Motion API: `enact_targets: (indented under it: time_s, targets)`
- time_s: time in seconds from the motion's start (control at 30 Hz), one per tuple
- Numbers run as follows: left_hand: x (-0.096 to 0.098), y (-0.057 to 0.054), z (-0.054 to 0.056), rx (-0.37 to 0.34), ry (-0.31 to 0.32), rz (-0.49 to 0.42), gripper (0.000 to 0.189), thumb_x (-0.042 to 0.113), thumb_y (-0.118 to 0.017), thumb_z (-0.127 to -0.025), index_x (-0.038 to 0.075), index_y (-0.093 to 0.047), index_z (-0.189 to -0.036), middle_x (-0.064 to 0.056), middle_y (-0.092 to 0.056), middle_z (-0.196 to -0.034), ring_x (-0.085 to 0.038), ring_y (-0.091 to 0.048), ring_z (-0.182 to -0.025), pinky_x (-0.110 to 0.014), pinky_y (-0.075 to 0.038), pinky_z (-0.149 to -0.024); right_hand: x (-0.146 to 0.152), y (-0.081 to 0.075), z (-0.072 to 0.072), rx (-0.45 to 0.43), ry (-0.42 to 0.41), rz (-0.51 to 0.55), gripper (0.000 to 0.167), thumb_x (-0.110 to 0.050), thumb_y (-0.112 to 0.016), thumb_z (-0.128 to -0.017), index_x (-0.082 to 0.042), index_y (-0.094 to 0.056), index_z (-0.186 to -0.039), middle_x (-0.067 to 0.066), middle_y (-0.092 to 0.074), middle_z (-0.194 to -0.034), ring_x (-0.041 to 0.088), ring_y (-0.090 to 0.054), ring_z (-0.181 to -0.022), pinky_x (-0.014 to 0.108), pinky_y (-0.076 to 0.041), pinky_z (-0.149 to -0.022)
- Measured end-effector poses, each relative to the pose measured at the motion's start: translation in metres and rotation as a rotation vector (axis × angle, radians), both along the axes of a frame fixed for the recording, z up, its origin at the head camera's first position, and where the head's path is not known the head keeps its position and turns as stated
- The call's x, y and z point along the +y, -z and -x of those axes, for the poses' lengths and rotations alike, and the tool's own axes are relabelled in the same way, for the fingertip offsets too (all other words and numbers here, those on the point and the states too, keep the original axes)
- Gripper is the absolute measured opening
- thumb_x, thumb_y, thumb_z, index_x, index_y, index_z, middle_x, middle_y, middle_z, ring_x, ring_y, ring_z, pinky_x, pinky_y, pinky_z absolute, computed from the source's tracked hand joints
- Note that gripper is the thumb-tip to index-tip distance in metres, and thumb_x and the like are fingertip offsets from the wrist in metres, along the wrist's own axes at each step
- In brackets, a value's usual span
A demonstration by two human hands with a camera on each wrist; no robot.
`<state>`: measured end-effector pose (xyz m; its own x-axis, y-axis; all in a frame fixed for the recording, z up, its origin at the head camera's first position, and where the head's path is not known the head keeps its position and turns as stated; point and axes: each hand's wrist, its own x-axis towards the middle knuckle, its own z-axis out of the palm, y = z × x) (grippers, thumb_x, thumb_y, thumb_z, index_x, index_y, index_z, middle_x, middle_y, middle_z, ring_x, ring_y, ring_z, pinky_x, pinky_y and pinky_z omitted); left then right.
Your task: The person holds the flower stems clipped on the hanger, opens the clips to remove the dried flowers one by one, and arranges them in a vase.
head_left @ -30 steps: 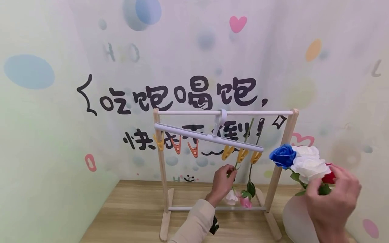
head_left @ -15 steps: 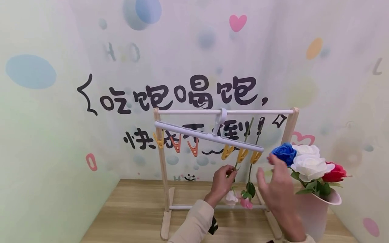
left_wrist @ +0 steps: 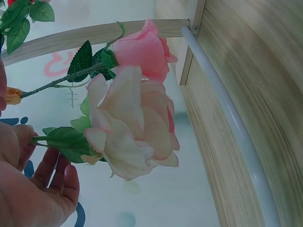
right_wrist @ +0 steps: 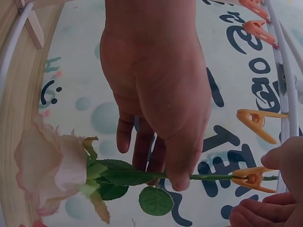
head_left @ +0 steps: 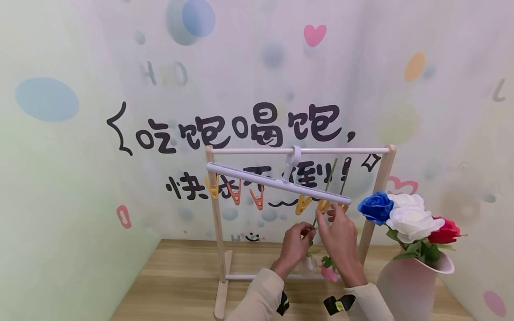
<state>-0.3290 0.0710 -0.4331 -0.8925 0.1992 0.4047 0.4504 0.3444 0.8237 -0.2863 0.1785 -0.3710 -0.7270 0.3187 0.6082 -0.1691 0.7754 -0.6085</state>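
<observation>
My left hand [head_left: 297,247] pinches the green stem of a pale pink-edged rose [left_wrist: 132,123], which hangs bloom-down below a yellow clip [right_wrist: 253,179]. My right hand [head_left: 340,238] has its thumb and fingers on the two sides of that same clip, seen close up in the right wrist view. The clip still grips the stem. A pink rose [left_wrist: 142,52] hangs beside the pale one from another yellow clip [left_wrist: 13,96], partly behind my right hand in the head view. Both clips are on a tilted pale hanger [head_left: 261,180].
The hanger hooks over the top bar [head_left: 253,151] of a wooden rack standing on the table [head_left: 180,276]. Further clips, such as an orange one [head_left: 234,194], hang along it. A white vase [head_left: 407,285] with blue, white and red roses stands at the right.
My right hand has let go of the flowers in the vase and moved left to the yellow clip. My left hand keeps its pinch on the stem.
</observation>
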Motion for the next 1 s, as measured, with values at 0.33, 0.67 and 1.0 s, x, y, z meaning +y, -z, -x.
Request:
enact_targets:
  time_s: [0.33,0.67,1.0]
  targets:
    - [0.001,0.001,0.0,0.017,0.007,0.019,0.013,0.019,-0.063,-0.098,0.012,-0.071,-0.105,0.003,-0.068,-0.091,-0.004,-0.058,-0.081,-0.021,-0.048,-0.07,0.0,0.002,0.012,0.115,0.012,0.038,0.037,-0.028,-0.069,-0.094,0.002,-0.064,-0.114,0.021,-0.071,-0.092,0.034,-0.07,-0.079,0.047,-0.058,-0.064]
    - [0.0,0.0,-0.001,0.005,0.035,0.044,0.016,0.022,-0.061,-0.099,0.012,-0.071,-0.107,0.003,-0.069,-0.092,-0.004,-0.058,-0.08,-0.021,-0.049,-0.069,0.001,0.001,0.016,0.146,0.029,0.028,0.025,-0.024,-0.066,-0.095,0.0,-0.063,-0.094,0.015,-0.068,-0.077,0.026,-0.062,-0.064,0.03,-0.048,-0.053]
    - [-0.009,0.013,-0.001,-0.059,0.034,0.106,0.014,0.021,-0.062,-0.098,0.012,-0.072,-0.101,0.006,-0.067,-0.082,-0.001,-0.056,-0.067,-0.02,-0.046,-0.059,0.004,0.0,0.015,0.15,0.023,0.06,0.026,-0.026,-0.068,-0.094,-0.001,-0.062,-0.093,0.016,-0.07,-0.08,0.027,-0.066,-0.068,0.027,-0.047,-0.054]
